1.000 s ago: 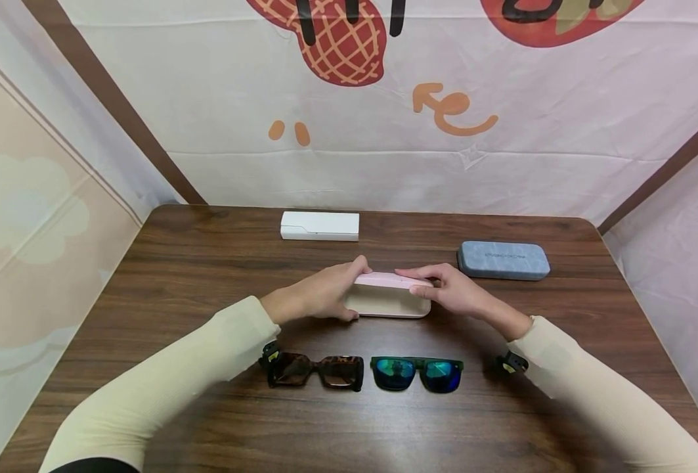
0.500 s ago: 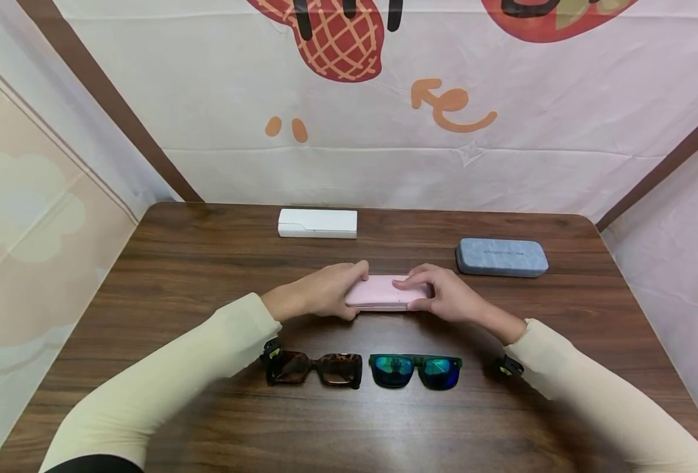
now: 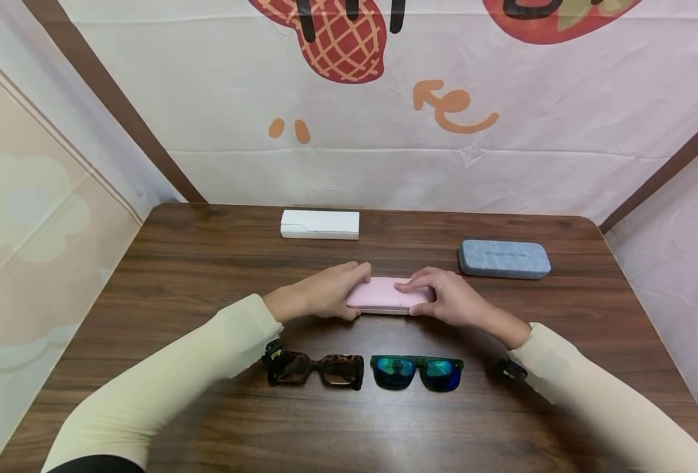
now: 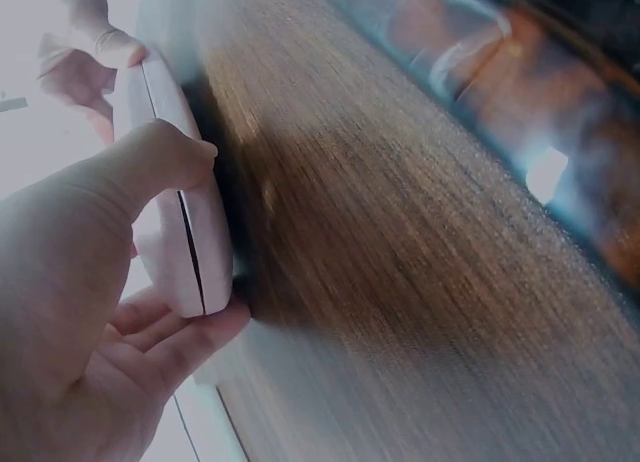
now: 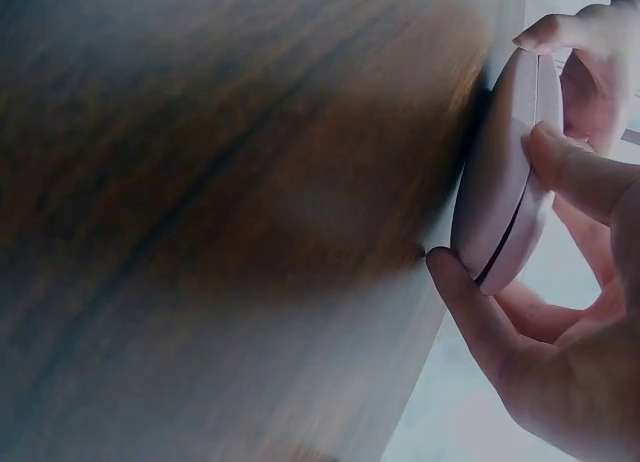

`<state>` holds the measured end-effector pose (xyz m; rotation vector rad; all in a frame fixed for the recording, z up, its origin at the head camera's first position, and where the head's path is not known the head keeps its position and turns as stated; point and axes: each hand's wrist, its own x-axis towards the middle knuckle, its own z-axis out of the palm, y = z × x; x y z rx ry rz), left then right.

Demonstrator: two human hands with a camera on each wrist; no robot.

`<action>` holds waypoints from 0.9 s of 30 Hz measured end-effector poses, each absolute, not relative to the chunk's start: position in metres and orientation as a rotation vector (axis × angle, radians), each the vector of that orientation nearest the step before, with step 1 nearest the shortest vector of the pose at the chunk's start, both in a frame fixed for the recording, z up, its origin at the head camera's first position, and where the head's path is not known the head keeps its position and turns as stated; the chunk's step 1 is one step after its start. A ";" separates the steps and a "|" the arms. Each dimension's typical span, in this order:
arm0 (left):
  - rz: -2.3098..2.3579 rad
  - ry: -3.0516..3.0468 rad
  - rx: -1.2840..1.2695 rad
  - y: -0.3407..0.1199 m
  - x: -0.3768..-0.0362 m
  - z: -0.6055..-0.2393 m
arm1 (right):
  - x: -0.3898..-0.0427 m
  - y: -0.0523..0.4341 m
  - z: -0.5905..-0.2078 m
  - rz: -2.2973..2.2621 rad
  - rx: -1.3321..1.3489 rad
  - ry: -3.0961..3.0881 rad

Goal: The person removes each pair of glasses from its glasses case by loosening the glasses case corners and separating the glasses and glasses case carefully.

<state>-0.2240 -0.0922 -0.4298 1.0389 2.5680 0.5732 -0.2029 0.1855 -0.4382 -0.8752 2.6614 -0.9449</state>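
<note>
Head cam: a pink glasses case [image 3: 384, 295] sits mid-table, lid down. The left hand [image 3: 327, 291] is clamped round one end and the right hand [image 3: 454, 299] round the other, so the hands are apart with the case between them. Further back on the wood-grain table [image 3: 236, 427] there's a white glasses case [image 3: 320, 226], with a blue-grey glasses case [image 3: 504, 259] over on the person's right. Closer in, tortoiseshell sunglasses [image 3: 327, 368] lie just beside green-framed mirrored sunglasses [image 3: 418, 361].

Left wrist cam: pretty hazy, but the pink case shows end-on, a dark seam down its side. The left thumb presses near that seam, other fingers wrap the near end, and the right hand grips the far end. Tortoiseshell frame is blurry up in the corner.

Right wrist cam: same seam, right hand's digits round the near end, left hand at the far one. Can't really tell if the case touches the wood.
</note>
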 end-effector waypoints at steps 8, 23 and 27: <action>0.573 2.565 1.071 -0.091 -0.225 -0.431 | -0.202 0.187 -0.441 -0.876 -0.915 2.695; 0.558 2.583 1.114 -0.091 -0.228 -0.430 | -0.201 0.187 -0.442 -0.664 -1.175 2.763; 0.568 2.568 1.082 -0.092 -0.227 -0.428 | -0.202 0.187 -0.442 -0.632 -1.187 2.768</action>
